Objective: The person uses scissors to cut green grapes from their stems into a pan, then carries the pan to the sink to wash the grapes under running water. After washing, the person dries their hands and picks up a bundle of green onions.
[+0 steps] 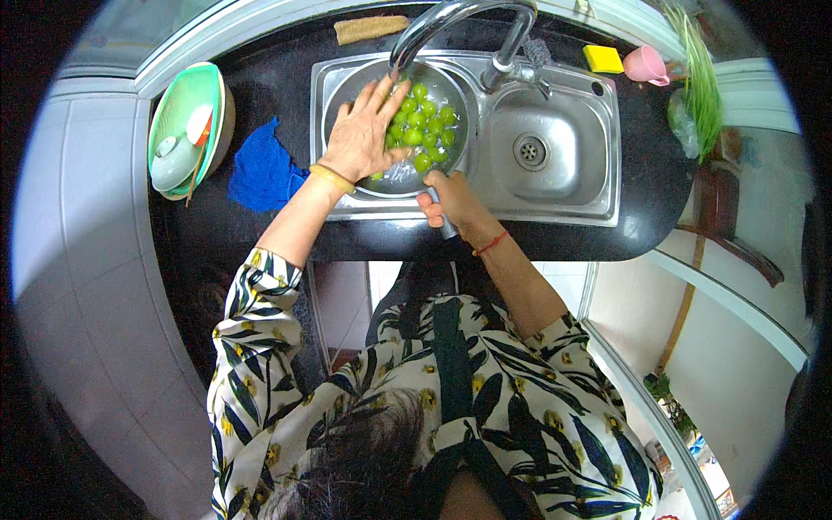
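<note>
A round metal pan with a grey handle sits in the left basin of the steel sink. Green grapes lie in water inside it, mostly on its right side. My left hand, fingers spread, is over the left part of the pan beside the grapes; whether its palm touches any is hidden. Around the handle, at the pan's near edge, my right hand is closed. The chrome faucet arches over the pan, its spout end just above my left fingertips.
The right basin shows its drain. Left of the sink are a blue cloth and a green basket with dishes. Behind stands a loofah; at right are a yellow sponge, a pink cup and long green stalks.
</note>
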A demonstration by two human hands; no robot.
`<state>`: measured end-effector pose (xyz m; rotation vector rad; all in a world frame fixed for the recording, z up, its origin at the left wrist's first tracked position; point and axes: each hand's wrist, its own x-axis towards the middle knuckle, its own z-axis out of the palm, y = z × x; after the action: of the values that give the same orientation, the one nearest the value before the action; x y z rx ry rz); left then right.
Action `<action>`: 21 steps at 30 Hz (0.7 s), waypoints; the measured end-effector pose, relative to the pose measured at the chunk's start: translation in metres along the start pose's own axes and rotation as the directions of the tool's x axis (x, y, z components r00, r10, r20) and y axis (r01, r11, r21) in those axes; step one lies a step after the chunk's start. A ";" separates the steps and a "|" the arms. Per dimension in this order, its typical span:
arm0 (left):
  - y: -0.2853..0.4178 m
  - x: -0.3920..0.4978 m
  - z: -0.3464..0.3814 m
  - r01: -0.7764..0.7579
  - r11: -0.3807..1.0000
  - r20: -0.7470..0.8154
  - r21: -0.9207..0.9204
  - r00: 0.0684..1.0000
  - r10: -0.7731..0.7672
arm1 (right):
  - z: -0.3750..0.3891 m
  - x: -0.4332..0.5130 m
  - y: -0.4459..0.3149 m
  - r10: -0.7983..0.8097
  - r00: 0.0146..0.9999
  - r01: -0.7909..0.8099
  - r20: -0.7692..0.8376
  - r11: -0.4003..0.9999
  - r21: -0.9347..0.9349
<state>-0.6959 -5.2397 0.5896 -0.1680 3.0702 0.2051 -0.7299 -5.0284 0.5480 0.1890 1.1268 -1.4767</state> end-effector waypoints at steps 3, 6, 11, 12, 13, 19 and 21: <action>0.011 0.004 -0.001 0.131 0.990 -0.106 0.061 0.987 -0.124 | 0.006 -0.005 -0.002 -0.006 1.000 0.006 0.009 1.000 0.005; 0.012 0.009 0.005 0.359 0.933 -0.037 0.023 0.933 -0.358 | 0.006 -0.003 0.003 -0.011 1.000 0.010 0.005 1.000 0.018; -0.013 0.004 0.000 0.604 0.546 0.409 -0.580 0.796 -0.446 | 0.003 0.001 0.010 0.002 1.000 -0.002 0.022 0.999 0.039; -0.017 -0.002 -0.001 0.479 0.603 0.308 -0.638 0.877 -0.370 | 0.006 -0.002 0.008 0.016 1.000 -0.017 0.019 0.998 0.062; -0.018 -0.009 -0.003 0.342 0.648 0.199 -0.681 0.937 -0.287 | 0.009 -0.004 0.006 0.031 0.999 -0.032 0.016 0.996 0.086; 0.027 -0.007 -0.032 -0.463 0.880 0.173 -0.106 0.863 0.475 | 0.010 -0.005 0.006 0.004 1.000 -0.004 0.004 1.000 -0.010; 0.021 0.004 -0.013 -0.468 0.883 0.206 0.026 0.867 0.454 | 0.011 -0.007 0.004 0.033 0.999 -0.034 0.018 0.999 0.042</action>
<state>-0.7029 -5.2208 0.6051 0.5658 2.8588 0.1160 -0.7195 -5.0311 0.5561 0.2231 1.0744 -1.4705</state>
